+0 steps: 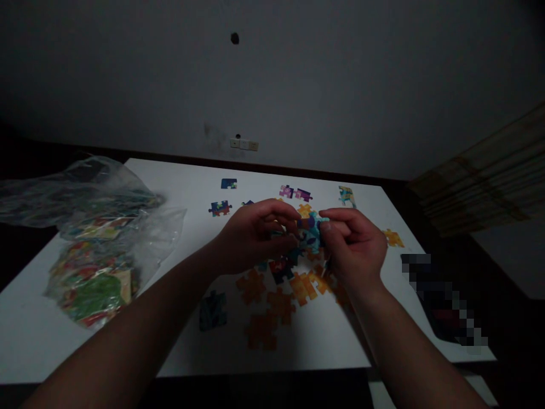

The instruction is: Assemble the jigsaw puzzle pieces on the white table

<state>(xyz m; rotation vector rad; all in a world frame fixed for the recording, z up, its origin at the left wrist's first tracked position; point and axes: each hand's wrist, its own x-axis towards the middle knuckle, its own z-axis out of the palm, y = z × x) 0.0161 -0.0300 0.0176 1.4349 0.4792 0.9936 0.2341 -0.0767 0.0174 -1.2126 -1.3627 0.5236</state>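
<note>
My right hand [355, 241] is closed, pinching a light blue and purple jigsaw piece [314, 238] between thumb and fingers above the table. My left hand [259, 236] faces it from the left, close to that piece. Its fingers are loosely curled and its thumb stands apart from them; no piece is plainly gripped there, and I cannot tell whether its fingertips touch the held one. Under both hands lie loose orange jigsaw pieces [280, 305] and a dark red and blue piece [281, 270], partly hidden. A dark teal piece [213, 311] lies nearer the left forearm.
Clear plastic bags [100, 272] of colourful puzzle pieces cover the left of the white table [179, 355]. Toward the back lie purple pieces [296, 193], blue ones [220, 208] and a pale blue-yellow one [347, 196]. A dark pixelated object [438, 307] is at the right edge.
</note>
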